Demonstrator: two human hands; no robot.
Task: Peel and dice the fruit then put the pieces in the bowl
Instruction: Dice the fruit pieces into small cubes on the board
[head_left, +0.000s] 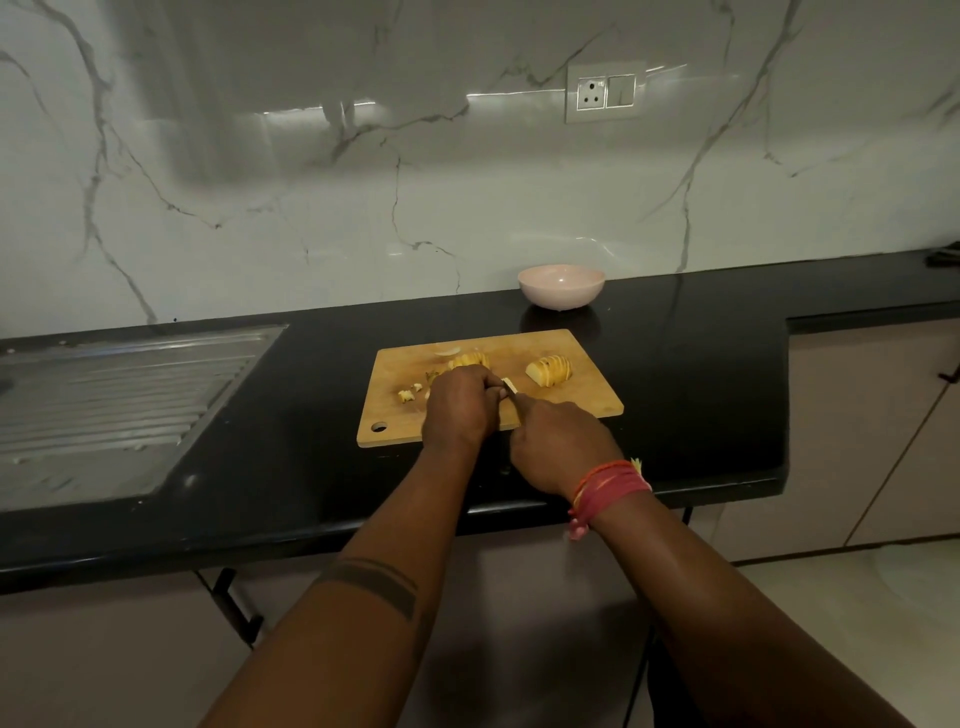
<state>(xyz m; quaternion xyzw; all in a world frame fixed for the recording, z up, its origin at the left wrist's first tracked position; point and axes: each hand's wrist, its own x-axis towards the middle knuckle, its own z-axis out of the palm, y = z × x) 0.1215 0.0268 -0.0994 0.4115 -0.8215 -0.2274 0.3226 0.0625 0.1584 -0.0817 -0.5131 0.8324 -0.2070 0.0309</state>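
Fruit piece (511, 385) under left hand (460, 410) (knife (513, 402) beside).

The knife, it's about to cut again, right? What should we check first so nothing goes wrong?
1. Right hand grips the knife handle: ok.
2. Left hand holds the fruit piece being cut: cannot tell, the hand hides it.
3. Left fingertips clear of the blade: cannot tell, they are curled right beside it.
4. Board lies flat on the counter: ok.
5. Bowl stands upright behind the board, ready for pieces: ok.
6. Sliced halves sit out of the blade's way: ok.
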